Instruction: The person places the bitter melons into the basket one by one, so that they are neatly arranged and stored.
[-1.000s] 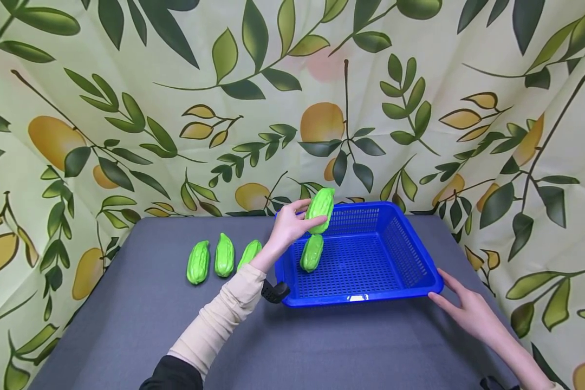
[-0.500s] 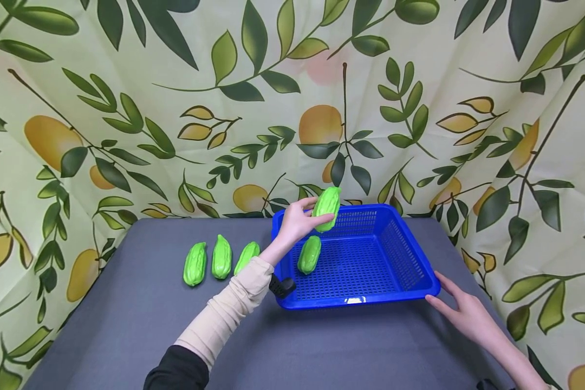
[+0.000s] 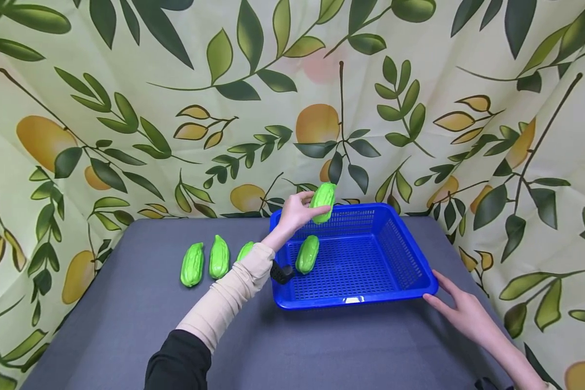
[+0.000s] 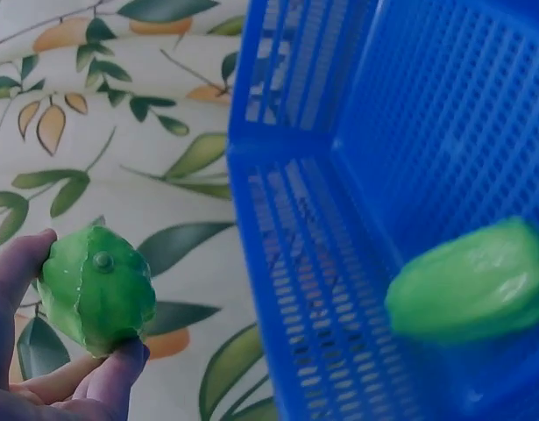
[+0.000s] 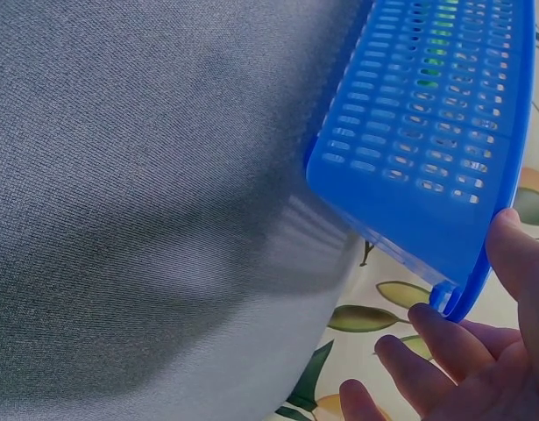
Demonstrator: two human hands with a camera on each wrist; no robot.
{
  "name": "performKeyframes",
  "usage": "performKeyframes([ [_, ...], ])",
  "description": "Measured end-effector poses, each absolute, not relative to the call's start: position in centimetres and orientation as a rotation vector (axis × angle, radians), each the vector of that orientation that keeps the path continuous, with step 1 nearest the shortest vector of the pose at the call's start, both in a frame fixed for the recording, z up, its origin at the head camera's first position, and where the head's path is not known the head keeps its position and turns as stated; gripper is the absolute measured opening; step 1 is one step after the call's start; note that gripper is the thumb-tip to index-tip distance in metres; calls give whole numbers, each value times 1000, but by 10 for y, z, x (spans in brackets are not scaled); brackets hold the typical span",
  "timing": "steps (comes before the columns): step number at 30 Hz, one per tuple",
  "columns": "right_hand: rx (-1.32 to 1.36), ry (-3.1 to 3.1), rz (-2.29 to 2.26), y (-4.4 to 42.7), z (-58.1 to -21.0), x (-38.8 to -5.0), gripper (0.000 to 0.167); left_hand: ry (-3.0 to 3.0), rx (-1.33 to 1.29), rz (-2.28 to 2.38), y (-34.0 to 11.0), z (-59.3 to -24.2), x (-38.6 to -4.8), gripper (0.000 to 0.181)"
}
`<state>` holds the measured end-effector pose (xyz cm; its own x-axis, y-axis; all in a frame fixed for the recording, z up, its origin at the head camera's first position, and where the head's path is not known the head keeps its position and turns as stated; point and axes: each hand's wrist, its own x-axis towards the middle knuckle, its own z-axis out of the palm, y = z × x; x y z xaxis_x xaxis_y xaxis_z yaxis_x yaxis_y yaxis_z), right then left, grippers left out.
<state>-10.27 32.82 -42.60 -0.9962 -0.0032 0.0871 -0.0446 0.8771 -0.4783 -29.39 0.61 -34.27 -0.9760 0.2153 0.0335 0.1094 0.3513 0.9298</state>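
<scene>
My left hand (image 3: pixel 293 214) pinches a light green, ridged bitter melon (image 3: pixel 324 201) between thumb and fingers, holding it above the back left part of a blue plastic basket (image 3: pixel 409 238). The left wrist view shows this melon end-on, beside the basket wall and apart from it. A second bitter melon (image 3: pixel 307 254) lies inside the basket at its left. My right hand (image 3: pixel 463 314) grips the basket's near right corner; in the right wrist view its thumb is on the rim (image 5: pixel 506 167) and a finger touches just under it.
On the grey table (image 3: pixel 127 325), left of the basket, lie three more bitter melons: one at the far left (image 3: pixel 192 264), one in the middle (image 3: pixel 219 257) and one (image 3: pixel 245 251) partly hidden by the left sleeve. A leaf-patterned cloth (image 3: pixel 273 108) hangs behind and at the sides.
My left hand has moved slightly right and up with its bitter melon, so a gap now shows above the melon in the basket. The right hand keeps its hold; the head view has shifted a little.
</scene>
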Motion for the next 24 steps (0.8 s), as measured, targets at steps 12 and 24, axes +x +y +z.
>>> performKeyframes([
  [12,42,-2952,748,327,-425,-104,68,2522,294,1633,14,-356,-300,62],
  [24,29,-2979,759,327,-425,-105,70,2515,338,1592,31,-371,-295,60],
])
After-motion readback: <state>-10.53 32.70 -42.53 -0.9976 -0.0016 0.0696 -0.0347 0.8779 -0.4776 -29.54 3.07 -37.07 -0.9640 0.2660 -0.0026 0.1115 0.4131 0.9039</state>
